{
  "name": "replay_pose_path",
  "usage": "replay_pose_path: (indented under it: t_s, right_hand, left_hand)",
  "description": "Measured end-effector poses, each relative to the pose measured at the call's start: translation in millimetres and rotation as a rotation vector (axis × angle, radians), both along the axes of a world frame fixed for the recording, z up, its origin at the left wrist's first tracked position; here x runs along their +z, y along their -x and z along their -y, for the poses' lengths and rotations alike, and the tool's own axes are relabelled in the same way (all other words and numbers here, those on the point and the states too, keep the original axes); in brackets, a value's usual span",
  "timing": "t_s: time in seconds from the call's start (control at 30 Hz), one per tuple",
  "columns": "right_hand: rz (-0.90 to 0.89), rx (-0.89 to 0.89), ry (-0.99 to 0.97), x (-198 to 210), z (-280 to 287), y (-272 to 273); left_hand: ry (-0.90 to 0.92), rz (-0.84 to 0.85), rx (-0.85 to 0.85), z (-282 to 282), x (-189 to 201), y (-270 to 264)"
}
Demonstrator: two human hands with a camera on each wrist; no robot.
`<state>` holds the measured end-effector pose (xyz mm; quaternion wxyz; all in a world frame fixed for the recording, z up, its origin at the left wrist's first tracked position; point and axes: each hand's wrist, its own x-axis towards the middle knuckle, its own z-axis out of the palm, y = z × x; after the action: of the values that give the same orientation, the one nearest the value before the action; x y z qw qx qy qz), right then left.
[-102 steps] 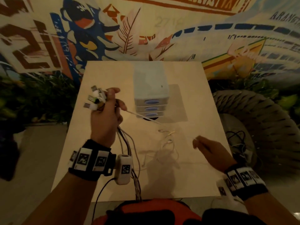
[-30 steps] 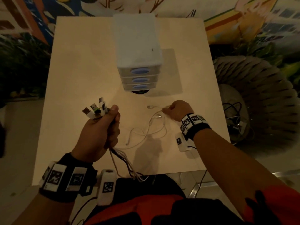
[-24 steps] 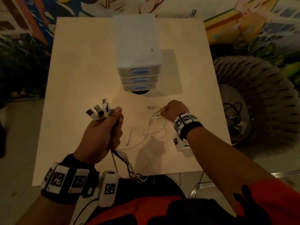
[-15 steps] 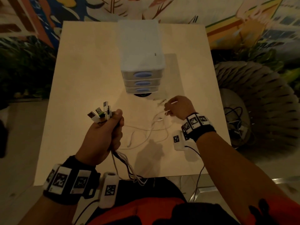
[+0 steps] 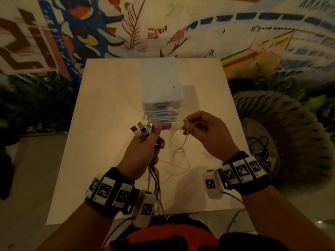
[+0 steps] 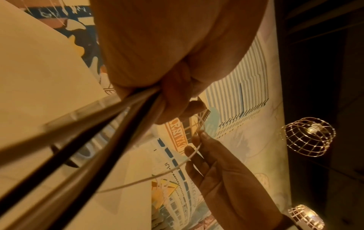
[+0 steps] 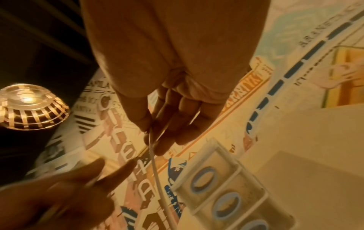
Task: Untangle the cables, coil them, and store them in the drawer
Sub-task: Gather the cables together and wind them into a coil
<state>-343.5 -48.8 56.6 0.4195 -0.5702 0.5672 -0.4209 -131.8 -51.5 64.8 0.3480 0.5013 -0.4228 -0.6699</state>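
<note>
Cables were gripped in a bundle by the left hand, fingers curled round them, their plugs fanned upward, apparently so the ends were kept sorted while the slack hung off the table. One white cable was pinched by the right hand and lifted above the tabletop, seemingly to be gathered with the rest. Behind both hands the drawer unit was seen shut, and no coiling was judged begun.
</note>
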Motion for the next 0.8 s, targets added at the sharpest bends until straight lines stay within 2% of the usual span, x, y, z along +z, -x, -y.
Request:
replay_pose_path:
  t_s: [0.2,0.3,0.47,0.6,0.7,0.8]
  right_hand:
    - [-0.179,0.194,0.120,4.2,-25.4,-26.1]
    - [-0.219,0.222,0.037,-11.0,-27.0,-23.8]
    - [-0.487,0.355,-0.197,-57.8,-25.7,3.5]
    - [-0.426,0.169,-0.176,-62.8,-13.8,34.6]
    - [-0.303,0.047,-0.101,-33.3,4.3,40.8]
    - [-0.308,0.039,0.050,7.7,18.4,32.4]
  left_hand:
    - [0.110,-0.091,-0.008,2.7,22.3,13.2]
    - [0.172,-0.084,-0.004,5.5,27.5,12.0]
    - [0.246,-0.180,0.070,11.2,45.3,-2.1]
    - [0.277,-0.281,0.138,19.8,54.0,-23.4]
    - [0.328,-0.241,0.156,23.2,54.0,-34.6]
    - [0.383,-0.155,0.131,19.1,53.9,-35.8]
